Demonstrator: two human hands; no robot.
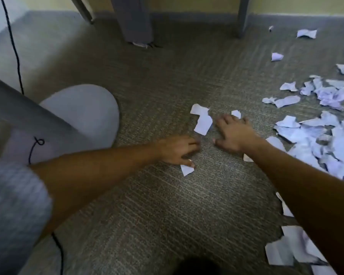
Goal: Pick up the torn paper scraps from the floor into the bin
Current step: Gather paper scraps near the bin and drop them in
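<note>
Torn white paper scraps lie on the grey carpet. A long scrap (202,121) sits just left of my right hand (233,134), which lies flat on the floor with fingers spread, its fingertips next to a tiny scrap (236,114). My left hand (177,149) is low over the carpet, its fingers touching a small scrap (187,170). A large heap of scraps (314,139) spreads to the right. No bin is clearly in view.
A round grey-white base (83,114) with a slanted grey post (26,110) stands at left, with a black cable (14,46) running near it. Furniture legs (135,20) stand at the back by the wall. More scraps (286,251) lie under my right forearm.
</note>
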